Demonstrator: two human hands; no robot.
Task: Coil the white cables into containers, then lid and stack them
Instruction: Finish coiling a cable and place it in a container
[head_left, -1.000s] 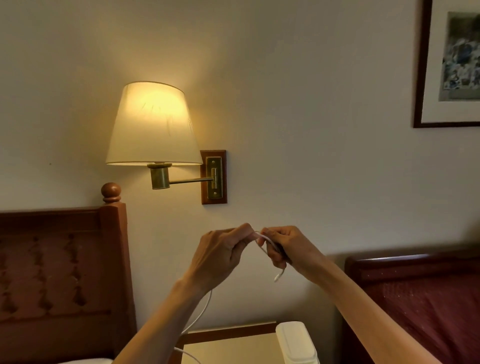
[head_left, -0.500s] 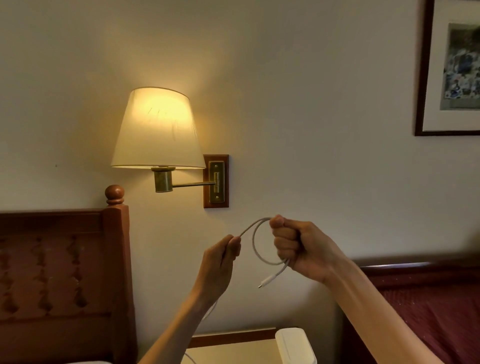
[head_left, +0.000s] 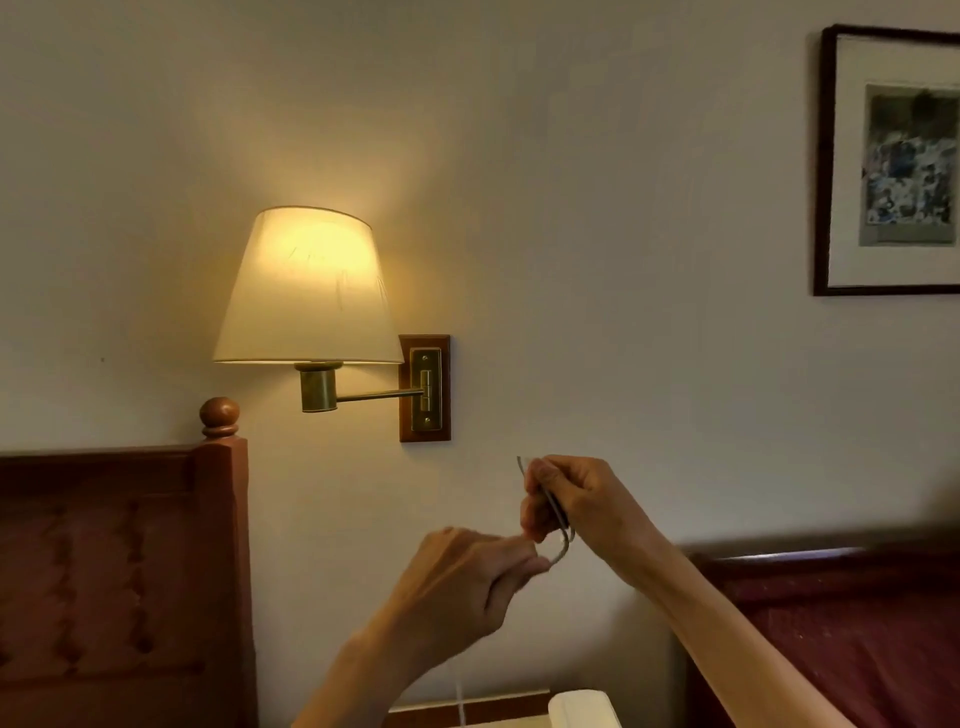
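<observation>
Coiling only begun: right hand (head_left: 571, 501) grips cable (head_left: 558, 512) loops; left hand (head_left: 457, 587) pinches it; container (head_left: 582, 709) waits.

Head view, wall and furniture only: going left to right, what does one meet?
Tufted wooden headboard → lit wall lamp shade → wooden lamp wall plate → second wooden headboard with red padding → framed picture.

Below the lit lamp (head_left: 306, 291), the right hand (head_left: 582, 504) grips a looped cable (head_left: 558, 512); the left hand (head_left: 457, 582) pinches it.
</observation>
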